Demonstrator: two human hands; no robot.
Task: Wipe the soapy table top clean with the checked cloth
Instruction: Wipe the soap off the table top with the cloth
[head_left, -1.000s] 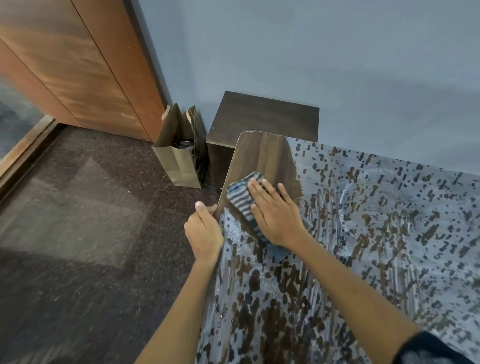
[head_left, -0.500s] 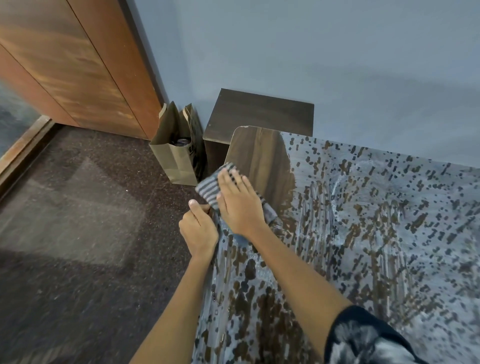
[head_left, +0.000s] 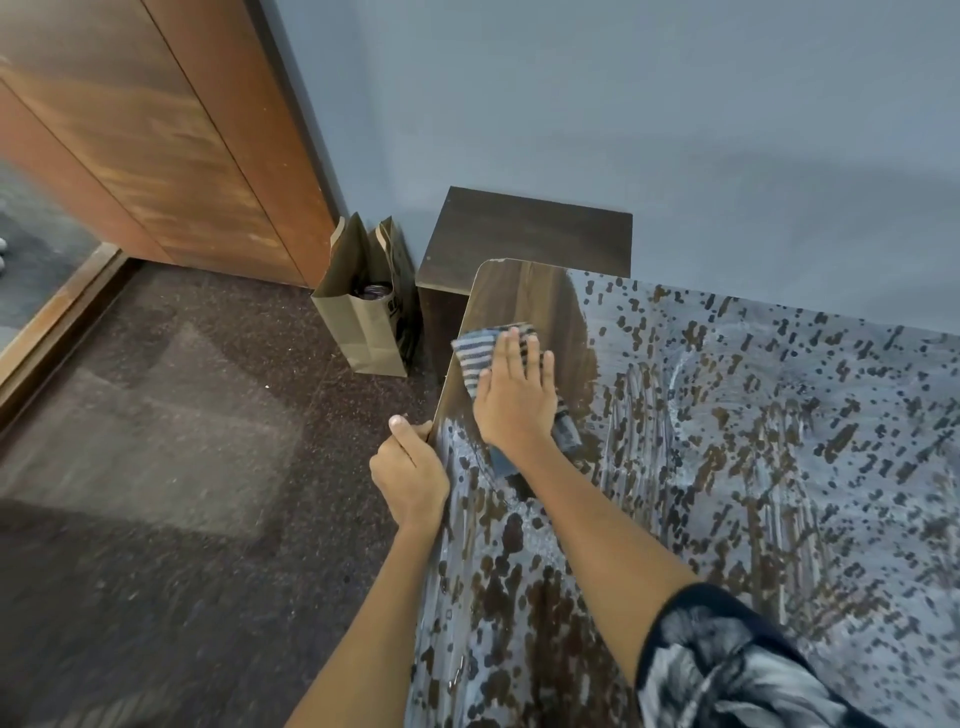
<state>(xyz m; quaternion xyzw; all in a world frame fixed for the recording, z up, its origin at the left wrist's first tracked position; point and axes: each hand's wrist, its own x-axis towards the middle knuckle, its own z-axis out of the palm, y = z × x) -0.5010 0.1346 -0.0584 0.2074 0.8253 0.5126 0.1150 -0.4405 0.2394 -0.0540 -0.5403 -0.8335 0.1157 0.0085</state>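
Note:
The dark wooden table top (head_left: 524, 296) is covered with grey soapy film and brown spots, except a clean strip at its far left corner. The blue and white checked cloth (head_left: 475, 356) lies flat on that clean strip near the left edge. My right hand (head_left: 514, 397) presses on the cloth with straight fingers. My left hand (head_left: 410, 470) grips the table's left edge, thumb up along the side, its fingers hidden under the top.
A brown paper bag (head_left: 363, 317) stands on the dark speckled floor by a low dark wooden box (head_left: 524, 239) in the corner. A blue wall runs behind the table. Wooden panelling (head_left: 156, 135) fills the left.
My right hand has slid the cloth from the table's left edge back onto the top and a little away from me. My left hand stays on the edge.

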